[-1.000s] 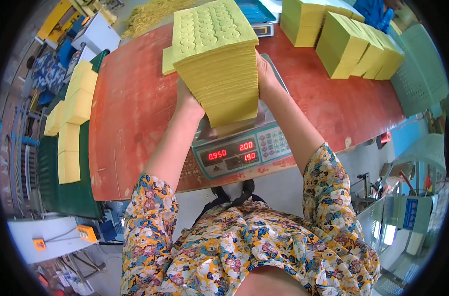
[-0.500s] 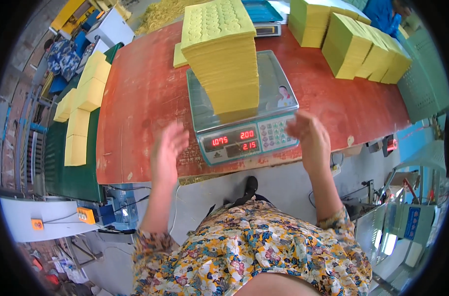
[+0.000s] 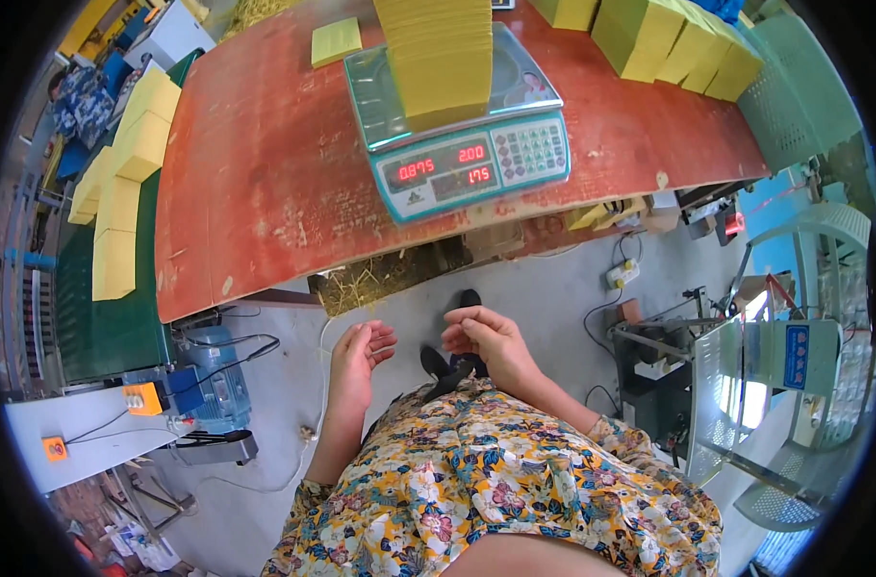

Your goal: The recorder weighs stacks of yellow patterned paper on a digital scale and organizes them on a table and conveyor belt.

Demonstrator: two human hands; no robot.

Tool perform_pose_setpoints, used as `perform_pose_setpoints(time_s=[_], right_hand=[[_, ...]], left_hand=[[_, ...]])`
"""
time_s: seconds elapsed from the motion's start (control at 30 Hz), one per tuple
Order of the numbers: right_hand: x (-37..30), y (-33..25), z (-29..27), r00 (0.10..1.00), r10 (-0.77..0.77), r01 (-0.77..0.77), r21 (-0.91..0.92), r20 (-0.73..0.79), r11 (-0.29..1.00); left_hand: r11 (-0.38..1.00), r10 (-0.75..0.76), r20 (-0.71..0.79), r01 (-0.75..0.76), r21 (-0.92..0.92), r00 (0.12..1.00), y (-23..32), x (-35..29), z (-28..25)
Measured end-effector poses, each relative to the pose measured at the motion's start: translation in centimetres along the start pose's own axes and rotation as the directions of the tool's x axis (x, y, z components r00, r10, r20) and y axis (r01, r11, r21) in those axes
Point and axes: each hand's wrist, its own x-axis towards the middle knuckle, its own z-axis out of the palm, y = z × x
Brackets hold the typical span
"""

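Note:
A tall stack of yellow sheets (image 3: pixel 443 62) stands on the pan of a digital weighing scale (image 3: pixel 471 159) with lit red digits and a keypad. The top of the stack is cut off by the picture's upper edge. My left hand (image 3: pixel 354 365) is in front of my body, below the table's near edge, fingers loosely bent and apart with nothing in them. Level with it, my right hand (image 3: pixel 495 346) hangs to its right, fingers half curled and no object visible in them. Neither hand touches the scale or the stack.
The red table (image 3: pixel 255 183) carries a small yellow pile (image 3: pixel 336 42) and several yellow stacks (image 3: pixel 640 38) at far right. More yellow blocks (image 3: pixel 120 236) line a green surface (image 3: pixel 82 317) on the left. A metal chair (image 3: pixel 794 327) stands right; a person in camouflage (image 3: pixel 80 101) is far left.
Both hands have dropped from beside the scale toward my body and closer together. The view has tilted down, so the table sits higher. The scale's red reading differs.

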Motion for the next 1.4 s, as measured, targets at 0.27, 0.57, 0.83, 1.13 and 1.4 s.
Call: perform_pose_setpoints(time_s=[0.27,0.57,0.83,1.13,1.4], right_hand=[[-1.7,2.9,0.0,0.999,-0.027,0.028,0.027,-0.033,0.999],[0.3,1.3,1.2,0.999,-0.038,0.038,-0.027,0.015,0.999],[7.3,-3.7,5.3,0.918,-0.004,0.11,-0.247,0.396,0.963],[18.0,-3.2,12.0,0.74,-0.304,0.639,-0.488,0.6,0.594],[20.6,-1.7,13.2,0.686,-0.505,0.711,-0.629,0.524,0.315]], left_hand=[[0.999,-0.044,0.063,0.042,0.033,0.997,-1.1,-1.4,-0.4],[1.0,0.002,0.129,-0.004,0.016,0.992,1.5,1.4,0.5],[0.972,0.235,0.002,-0.235,0.02,0.972,8.2,6.1,2.8],[0.794,0.548,-0.067,-0.493,0.355,0.834,20.2,16.1,1.6],[-0.052,0.732,0.514,-0.716,0.697,0.447,30.4,36.3,1.7]])
